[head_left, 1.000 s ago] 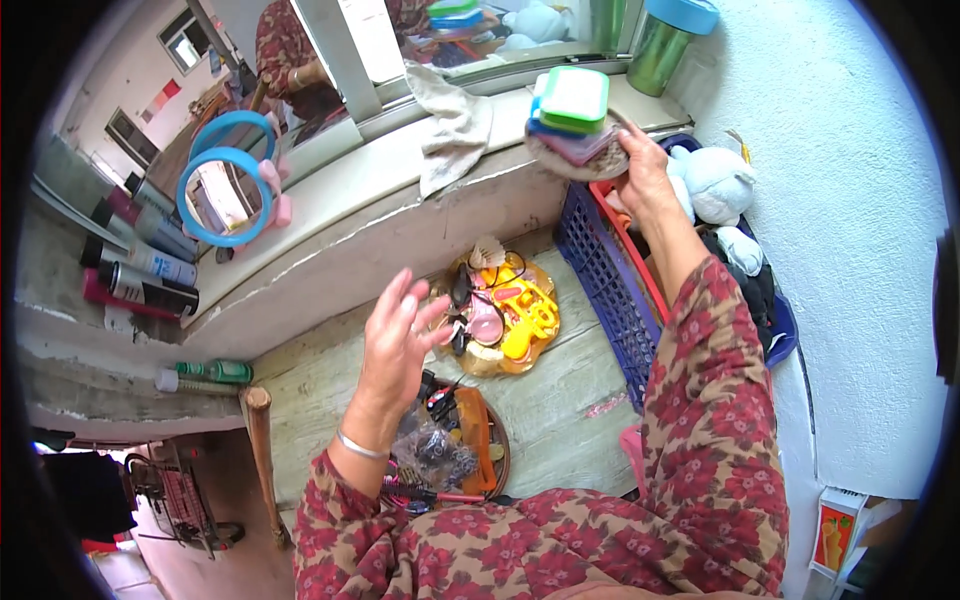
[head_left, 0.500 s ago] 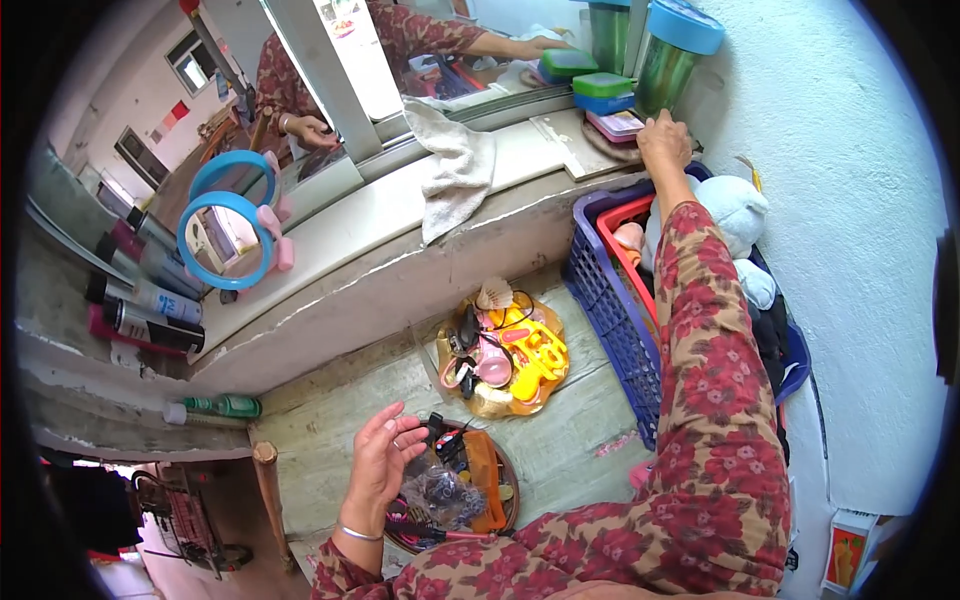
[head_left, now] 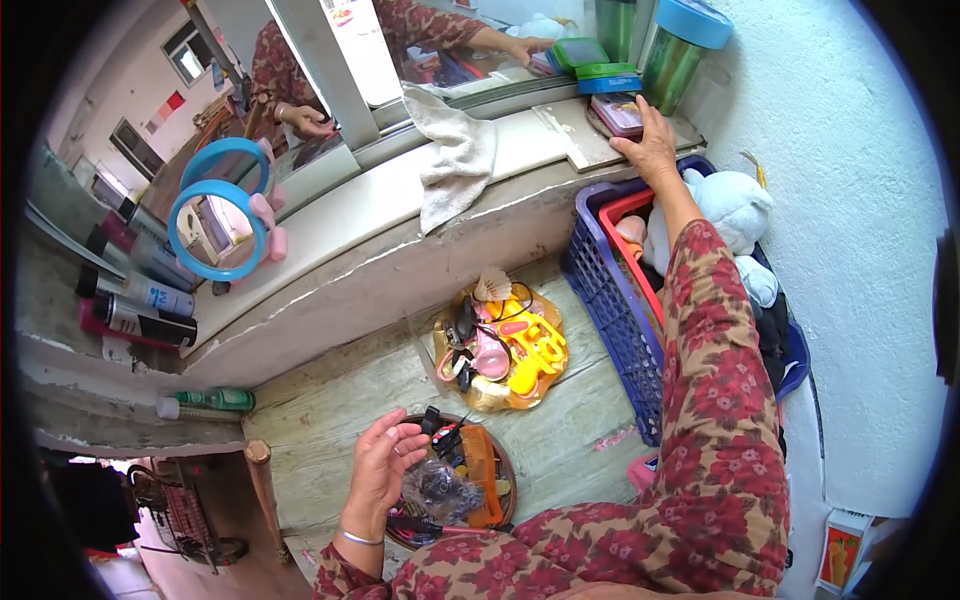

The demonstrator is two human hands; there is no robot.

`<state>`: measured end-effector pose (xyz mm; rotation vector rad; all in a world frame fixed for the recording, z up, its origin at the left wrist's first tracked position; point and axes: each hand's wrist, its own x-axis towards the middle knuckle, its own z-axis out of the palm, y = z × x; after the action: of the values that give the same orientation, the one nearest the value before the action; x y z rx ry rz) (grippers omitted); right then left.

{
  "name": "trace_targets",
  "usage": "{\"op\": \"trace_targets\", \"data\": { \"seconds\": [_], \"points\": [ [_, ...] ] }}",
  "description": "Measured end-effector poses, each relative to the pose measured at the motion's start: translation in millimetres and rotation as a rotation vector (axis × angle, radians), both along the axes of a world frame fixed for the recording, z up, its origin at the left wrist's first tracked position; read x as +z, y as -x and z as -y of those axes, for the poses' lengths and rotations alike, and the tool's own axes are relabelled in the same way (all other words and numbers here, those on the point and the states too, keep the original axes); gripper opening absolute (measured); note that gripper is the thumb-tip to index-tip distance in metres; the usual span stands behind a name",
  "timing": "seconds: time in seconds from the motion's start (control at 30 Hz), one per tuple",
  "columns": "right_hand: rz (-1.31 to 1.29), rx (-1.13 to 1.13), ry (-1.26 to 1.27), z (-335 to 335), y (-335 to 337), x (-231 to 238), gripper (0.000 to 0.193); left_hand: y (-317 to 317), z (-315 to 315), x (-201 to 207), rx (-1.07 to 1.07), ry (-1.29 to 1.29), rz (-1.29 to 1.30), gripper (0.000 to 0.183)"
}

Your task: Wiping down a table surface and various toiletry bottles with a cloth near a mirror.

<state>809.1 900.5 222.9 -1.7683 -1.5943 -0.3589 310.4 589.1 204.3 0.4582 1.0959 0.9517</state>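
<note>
At the far right, my right hand reaches to the window sill. Its thumb and fingers are spread around the near right corner of a small flat pink case; whether they press on it I cannot tell. Behind the case lies a flat green-and-blue box, and a green tumbler with a blue lid stands to the right. My left hand hovers, fingers loosely apart and nothing in them, by a round bowl of odds and ends. An orange comb and a crumpled clear plastic bag lie in it.
A purple basket with a red basket and a pale blue plush toy stands under my right arm. A golden dish holds yellow and pink trinkets. A grey cloth hangs off the sill; a blue round mirror stands left.
My right hand has shifted slightly left and nearer, from beside the tumbler to the pink case's near corner, its fingers spreading. My left hand has barely moved. The view has shifted a little.
</note>
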Motion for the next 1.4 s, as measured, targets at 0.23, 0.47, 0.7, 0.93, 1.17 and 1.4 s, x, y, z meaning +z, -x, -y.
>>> {"op": "trace_targets", "data": {
  "seconds": [0.23, 0.47, 0.7, 0.93, 1.17, 1.4],
  "points": [
    [0.099, -0.161, 0.115, -10.0, 47.6, 45.9, 0.079, 5.4, 4.9, -3.5, 0.032, 0.017, -0.002, 0.038],
    [0.419, -0.163, 0.171, -53.0, 58.4, 69.5, 0.064, 11.0, 12.7, -9.9, 0.078, 0.044, 0.013, 0.036],
    [0.349, -0.268, -0.145, -54.4, 39.6, 93.6, 0.044, 14.6, 12.7, -14.9, 0.081, 0.068, 0.014, 0.032],
    [-0.74, 0.168, 0.083, -39.5, 0.3, 113.2, 0.065, 3.4, 12.7, -20.0, 0.059, 0.085, 0.041, 0.035],
    [-0.153, -0.226, 0.165, -36.2, 4.0, 81.2, 0.066, 0.9, 16.9, -20.5, 0.055, 0.107, 0.068, 0.034],
    [0.15, -0.182, 0.118, 2.7, 66.2, 78.4, 0.053, 8.2, 21.4, -25.7, 0.071, 0.098, 0.041, 0.033]
  ]
}}
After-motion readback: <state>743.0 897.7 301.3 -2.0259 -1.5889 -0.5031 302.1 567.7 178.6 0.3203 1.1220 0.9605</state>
